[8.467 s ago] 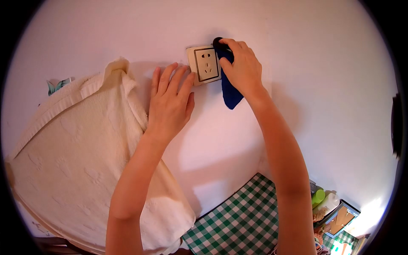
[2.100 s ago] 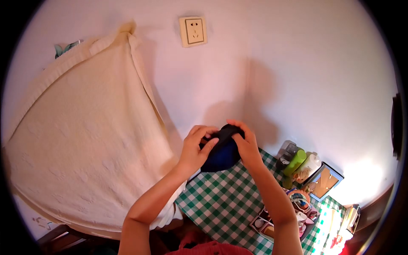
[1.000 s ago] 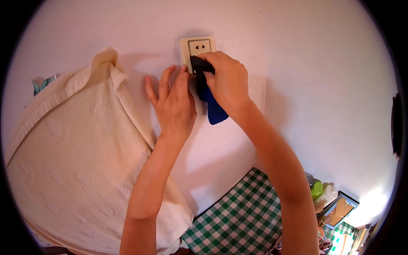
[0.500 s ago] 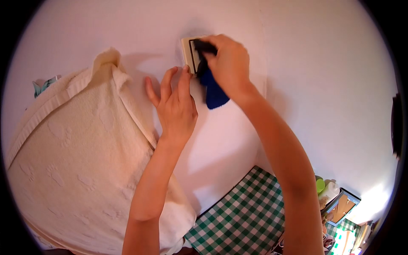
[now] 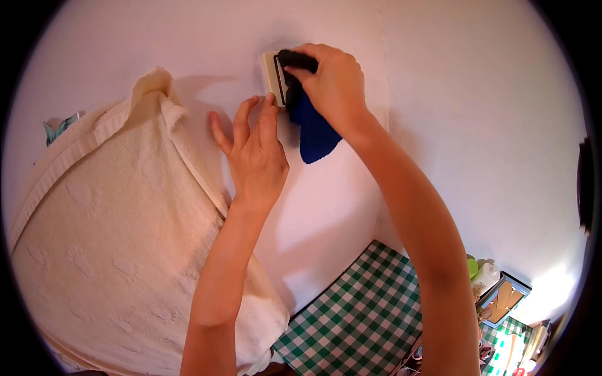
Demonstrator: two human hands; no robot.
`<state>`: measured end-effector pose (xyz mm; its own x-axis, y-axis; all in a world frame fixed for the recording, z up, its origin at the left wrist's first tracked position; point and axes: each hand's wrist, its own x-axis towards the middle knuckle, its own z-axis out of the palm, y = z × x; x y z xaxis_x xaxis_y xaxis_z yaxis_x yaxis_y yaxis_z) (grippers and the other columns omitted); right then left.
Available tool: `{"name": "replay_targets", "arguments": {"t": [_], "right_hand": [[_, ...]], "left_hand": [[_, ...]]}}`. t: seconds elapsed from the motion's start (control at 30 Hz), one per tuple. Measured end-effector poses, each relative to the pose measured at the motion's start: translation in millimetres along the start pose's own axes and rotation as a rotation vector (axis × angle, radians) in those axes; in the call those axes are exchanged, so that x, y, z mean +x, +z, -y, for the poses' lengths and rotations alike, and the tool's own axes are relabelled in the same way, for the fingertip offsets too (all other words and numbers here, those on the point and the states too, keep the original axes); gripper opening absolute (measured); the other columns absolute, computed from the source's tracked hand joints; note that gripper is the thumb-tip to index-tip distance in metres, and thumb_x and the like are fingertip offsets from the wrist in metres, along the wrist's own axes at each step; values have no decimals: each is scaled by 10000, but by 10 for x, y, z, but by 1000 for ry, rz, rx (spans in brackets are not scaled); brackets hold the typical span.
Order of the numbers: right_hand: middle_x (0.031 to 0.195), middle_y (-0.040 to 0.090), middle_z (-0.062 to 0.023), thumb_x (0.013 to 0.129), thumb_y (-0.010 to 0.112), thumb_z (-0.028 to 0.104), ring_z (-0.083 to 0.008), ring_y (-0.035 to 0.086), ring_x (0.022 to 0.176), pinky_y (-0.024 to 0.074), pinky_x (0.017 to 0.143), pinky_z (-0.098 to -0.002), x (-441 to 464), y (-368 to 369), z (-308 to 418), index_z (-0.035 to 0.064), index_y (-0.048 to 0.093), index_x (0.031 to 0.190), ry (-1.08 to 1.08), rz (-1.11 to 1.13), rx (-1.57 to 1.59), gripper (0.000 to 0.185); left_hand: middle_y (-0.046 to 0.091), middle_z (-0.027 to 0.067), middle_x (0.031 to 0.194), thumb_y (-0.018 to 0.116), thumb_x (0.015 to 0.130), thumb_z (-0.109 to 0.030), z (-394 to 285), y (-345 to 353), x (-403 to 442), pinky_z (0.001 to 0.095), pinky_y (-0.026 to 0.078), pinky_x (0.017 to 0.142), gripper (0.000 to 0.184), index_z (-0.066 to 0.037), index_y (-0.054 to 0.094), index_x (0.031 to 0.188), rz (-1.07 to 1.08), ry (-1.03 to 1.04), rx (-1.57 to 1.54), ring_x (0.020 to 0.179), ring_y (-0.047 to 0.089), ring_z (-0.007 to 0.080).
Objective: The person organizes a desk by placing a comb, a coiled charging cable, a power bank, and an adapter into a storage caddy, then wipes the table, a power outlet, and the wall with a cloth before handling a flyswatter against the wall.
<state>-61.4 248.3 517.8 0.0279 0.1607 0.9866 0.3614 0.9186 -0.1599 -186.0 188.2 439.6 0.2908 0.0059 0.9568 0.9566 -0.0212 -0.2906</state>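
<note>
A cream wall plate with a dark inner border, like a light switch, is fixed to the wall. My right hand grips a dark blue cloth and presses its bunched, black-looking upper part against the plate's right side. The rest of the cloth hangs below that hand. My left hand has its fingers spread, with a fingertip at the plate's lower left corner; it holds nothing. Much of the plate's face is hidden by the cloth and my right fingers.
A cream towel with footprint patterns hangs on the left. Below lies a green-and-white checked cloth. At lower right stand a white bottle, a green-topped item and a framed mirror. A wall corner runs right of the plate.
My right hand and the bunched cloth have shifted slightly up along the plate, and the hanging part has spread wider. My left hand stays at the plate's lower corner. The view has moved slightly.
</note>
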Motion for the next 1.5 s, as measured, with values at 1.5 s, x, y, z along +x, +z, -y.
{"name": "replay_targets", "arguments": {"t": [1.5], "right_hand": [[954,648,-81,672,639,-27,-311,613,846,497,705,-375,-547,7,36,94,657,939,47,90,121,294]], "left_hand": [[582,86,1137,410,629,203,-10,71,-32,627,108,1085,577,4,407,1171,-33,-50,-158,1254,421,310]]}}
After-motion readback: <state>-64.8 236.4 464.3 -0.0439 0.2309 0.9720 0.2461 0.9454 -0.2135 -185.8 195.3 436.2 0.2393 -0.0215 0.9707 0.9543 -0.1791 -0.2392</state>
